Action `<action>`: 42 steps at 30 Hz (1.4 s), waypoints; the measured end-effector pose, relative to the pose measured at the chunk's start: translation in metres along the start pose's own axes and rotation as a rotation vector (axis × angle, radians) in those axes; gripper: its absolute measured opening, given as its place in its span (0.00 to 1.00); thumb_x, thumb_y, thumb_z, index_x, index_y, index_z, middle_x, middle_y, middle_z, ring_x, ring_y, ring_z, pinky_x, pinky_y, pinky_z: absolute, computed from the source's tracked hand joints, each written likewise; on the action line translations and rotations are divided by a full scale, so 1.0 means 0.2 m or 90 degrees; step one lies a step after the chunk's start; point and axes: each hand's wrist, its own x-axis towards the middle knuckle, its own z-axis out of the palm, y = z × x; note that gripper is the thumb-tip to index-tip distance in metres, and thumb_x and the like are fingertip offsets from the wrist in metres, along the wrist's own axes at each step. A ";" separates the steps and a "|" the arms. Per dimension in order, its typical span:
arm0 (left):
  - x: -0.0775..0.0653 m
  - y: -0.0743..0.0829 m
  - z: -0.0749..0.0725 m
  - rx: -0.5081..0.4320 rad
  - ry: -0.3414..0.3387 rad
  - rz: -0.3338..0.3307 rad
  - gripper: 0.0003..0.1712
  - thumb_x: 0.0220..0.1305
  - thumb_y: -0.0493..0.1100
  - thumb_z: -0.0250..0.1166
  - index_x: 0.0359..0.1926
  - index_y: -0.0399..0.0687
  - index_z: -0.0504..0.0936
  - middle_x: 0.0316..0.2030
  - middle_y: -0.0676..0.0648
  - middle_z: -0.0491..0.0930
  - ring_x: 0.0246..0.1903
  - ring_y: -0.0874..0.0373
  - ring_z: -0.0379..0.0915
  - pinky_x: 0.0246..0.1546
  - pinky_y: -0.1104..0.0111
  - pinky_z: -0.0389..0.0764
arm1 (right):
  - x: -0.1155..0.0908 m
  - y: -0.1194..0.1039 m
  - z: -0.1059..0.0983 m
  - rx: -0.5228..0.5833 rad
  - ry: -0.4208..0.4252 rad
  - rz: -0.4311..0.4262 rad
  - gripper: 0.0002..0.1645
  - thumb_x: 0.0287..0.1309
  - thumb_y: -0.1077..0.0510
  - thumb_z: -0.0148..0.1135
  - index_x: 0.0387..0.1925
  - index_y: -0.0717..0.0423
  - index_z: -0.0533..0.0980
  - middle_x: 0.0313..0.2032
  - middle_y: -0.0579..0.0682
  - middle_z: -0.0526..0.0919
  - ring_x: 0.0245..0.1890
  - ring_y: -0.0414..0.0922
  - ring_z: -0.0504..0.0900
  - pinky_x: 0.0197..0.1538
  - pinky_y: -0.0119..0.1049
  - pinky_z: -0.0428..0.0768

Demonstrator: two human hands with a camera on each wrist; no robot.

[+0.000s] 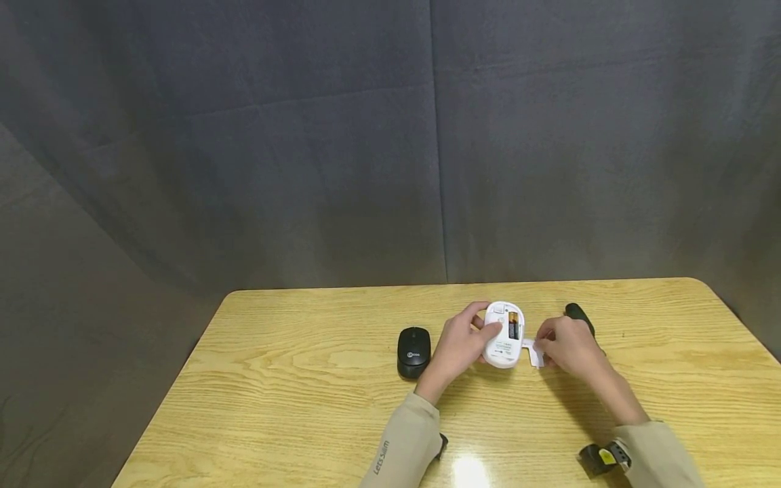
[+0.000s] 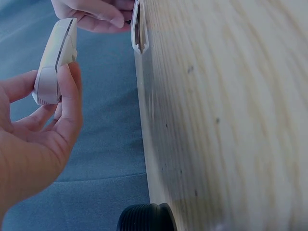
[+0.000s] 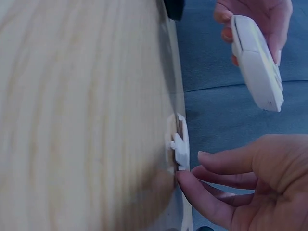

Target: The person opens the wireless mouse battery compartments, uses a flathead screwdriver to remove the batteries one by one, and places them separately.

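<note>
My left hand (image 1: 456,347) grips a white computer mouse (image 1: 502,354) above the table, its underside facing up. A black and orange battery (image 1: 513,325) lies in the mouse's bare battery slot. To its right, a white battery cover (image 1: 536,355) is low at the tabletop, thin and with small tabs. The fingertips of my right hand (image 1: 569,344) are right at the cover's edge. In the right wrist view the thumb (image 3: 226,161) stands apart from the cover (image 3: 181,149), and a lower fingertip meets its near end.
A black computer mouse (image 1: 413,352) rests on the wooden table (image 1: 293,379) left of my left hand. Behind my right hand lies a dark elongated object (image 1: 577,314), partly hidden. A grey curtain (image 1: 342,169) hangs along the table's far edge.
</note>
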 end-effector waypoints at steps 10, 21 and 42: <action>0.00 0.00 0.00 0.009 -0.003 0.007 0.24 0.73 0.42 0.65 0.67 0.45 0.78 0.34 0.51 0.75 0.24 0.63 0.72 0.25 0.60 0.85 | 0.00 0.01 -0.08 -0.043 0.089 -0.043 0.10 0.64 0.63 0.65 0.34 0.68 0.85 0.31 0.59 0.87 0.31 0.53 0.81 0.34 0.49 0.78; 0.00 -0.01 0.00 0.037 0.007 0.011 0.24 0.75 0.44 0.62 0.67 0.43 0.77 0.34 0.51 0.75 0.28 0.64 0.69 0.24 0.74 0.73 | -0.02 0.05 -0.15 -0.041 0.146 -0.008 0.14 0.69 0.60 0.63 0.40 0.71 0.84 0.32 0.61 0.86 0.29 0.50 0.76 0.32 0.42 0.72; 0.00 -0.01 -0.01 0.012 0.006 0.012 0.25 0.77 0.45 0.60 0.69 0.40 0.73 0.36 0.49 0.75 0.26 0.64 0.70 0.24 0.74 0.72 | -0.11 0.26 -0.29 -0.037 0.034 0.067 0.30 0.73 0.53 0.61 0.53 0.82 0.73 0.40 0.74 0.84 0.37 0.65 0.84 0.36 0.55 0.82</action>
